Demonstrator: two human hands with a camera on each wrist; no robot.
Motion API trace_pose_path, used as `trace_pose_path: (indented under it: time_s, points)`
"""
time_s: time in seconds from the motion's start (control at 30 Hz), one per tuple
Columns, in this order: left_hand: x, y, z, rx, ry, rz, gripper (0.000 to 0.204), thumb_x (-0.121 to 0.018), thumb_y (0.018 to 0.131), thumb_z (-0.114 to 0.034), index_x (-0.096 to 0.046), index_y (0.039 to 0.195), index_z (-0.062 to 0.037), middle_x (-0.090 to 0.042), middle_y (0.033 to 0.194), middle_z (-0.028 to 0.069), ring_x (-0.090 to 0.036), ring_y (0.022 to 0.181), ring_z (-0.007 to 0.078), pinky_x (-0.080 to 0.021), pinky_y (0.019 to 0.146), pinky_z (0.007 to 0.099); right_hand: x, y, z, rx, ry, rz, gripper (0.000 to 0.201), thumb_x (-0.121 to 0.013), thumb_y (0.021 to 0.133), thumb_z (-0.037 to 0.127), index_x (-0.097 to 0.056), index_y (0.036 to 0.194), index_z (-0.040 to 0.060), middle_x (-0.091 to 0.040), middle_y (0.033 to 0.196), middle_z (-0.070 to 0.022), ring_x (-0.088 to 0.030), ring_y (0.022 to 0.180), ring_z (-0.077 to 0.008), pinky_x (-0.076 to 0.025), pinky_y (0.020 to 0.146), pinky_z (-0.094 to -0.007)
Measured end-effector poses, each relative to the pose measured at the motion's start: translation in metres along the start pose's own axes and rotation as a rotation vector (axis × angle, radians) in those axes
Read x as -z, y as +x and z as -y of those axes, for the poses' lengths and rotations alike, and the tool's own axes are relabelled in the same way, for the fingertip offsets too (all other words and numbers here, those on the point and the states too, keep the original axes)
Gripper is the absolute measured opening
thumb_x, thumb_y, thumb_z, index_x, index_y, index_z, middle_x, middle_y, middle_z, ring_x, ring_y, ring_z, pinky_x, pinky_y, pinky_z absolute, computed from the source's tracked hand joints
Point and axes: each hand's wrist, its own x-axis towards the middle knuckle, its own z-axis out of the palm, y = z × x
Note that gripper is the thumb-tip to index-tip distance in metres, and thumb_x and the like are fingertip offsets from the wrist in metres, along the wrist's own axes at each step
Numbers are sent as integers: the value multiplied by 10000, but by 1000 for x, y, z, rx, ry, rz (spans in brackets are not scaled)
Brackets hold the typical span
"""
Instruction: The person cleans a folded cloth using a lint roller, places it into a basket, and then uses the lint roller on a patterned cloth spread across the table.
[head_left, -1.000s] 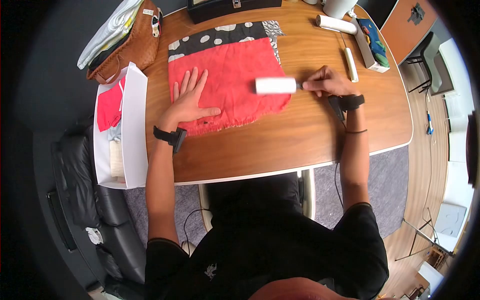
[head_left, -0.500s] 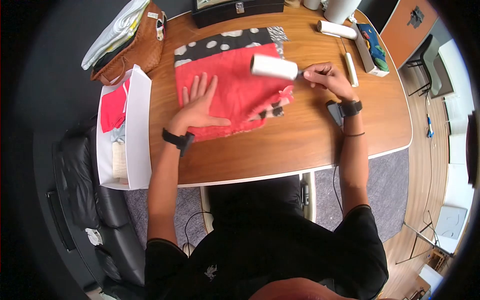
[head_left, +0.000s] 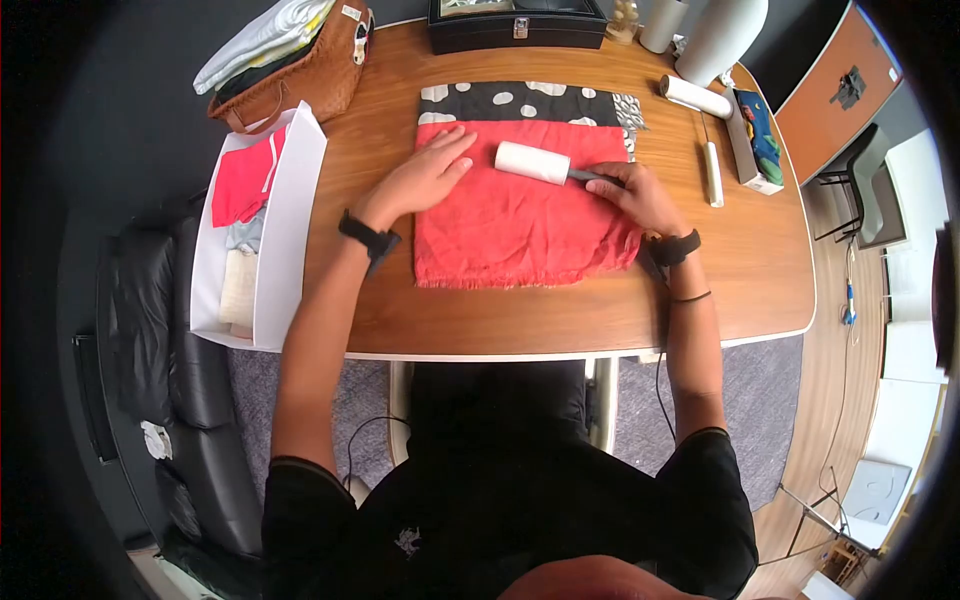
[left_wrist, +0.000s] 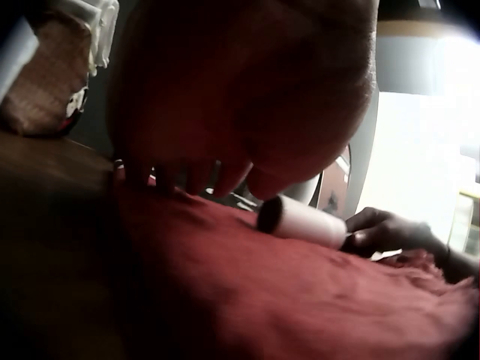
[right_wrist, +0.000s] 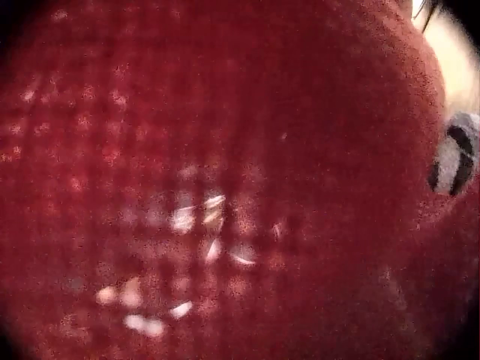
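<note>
A red scarf (head_left: 500, 238) with a frayed front edge and a black band with white dots (head_left: 505, 100) along its back lies on the table. My left hand (head_left: 424, 180) rests at its left side, fingers extended toward the back; the left wrist view shows the fingertips (left_wrist: 196, 178) down at the fabric. With my right hand (head_left: 642, 196) I grip the dark handle of a lint roller (head_left: 533, 163), whose white roll lies over the red cloth. Red fabric (right_wrist: 225, 150) fills the right wrist view, hiding that hand.
Left of the table stands a white box (head_left: 280, 250) with folded clothes, behind it a brown woven bag (head_left: 310, 85). At the back are a black case (head_left: 520, 32) and a white vase (head_left: 722, 40). A white roll (head_left: 696, 97) and small box (head_left: 755, 140) lie at right.
The scarf's right front corner was folded up half a second ago and now lies flatter. My left hand has moved toward the scarf's back left; the roller has come down onto the cloth.
</note>
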Motion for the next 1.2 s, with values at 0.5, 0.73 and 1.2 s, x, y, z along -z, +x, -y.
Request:
trace_pose_path:
  time_s: [0.5,0.73,1.2]
  points:
    - [-13,-1,1,228,350,135,807,-370,1134,-643,-106,1792,-257,65,1865,133,106,1714,340,33,1351,576,16,-21,47,-178,266,796,264,-823,978,95,-813,1223,-5,-817,968,-30,-688,879,-89,-549,810,-270]
    - [-35,-18,-3,221,154,-45,755,-71,1163,-619,-232,1777,-211,-51,1868,110,43,1721,317,37,1357,544,-12,-6,27,45,344,115,316,-681,1117,217,-750,1330,-5,-669,889,44,-590,825,-85,-507,769,-287]
    - [-8,-30,4,158,51,77,821,-3,1147,-667,-205,1781,-185,-94,1867,63,-11,1720,246,-4,1377,435,-36,-11,46,273,263,629,363,-742,934,-6,-781,1295,-4,-823,1169,-171,-765,1126,-228,-568,996,-338]
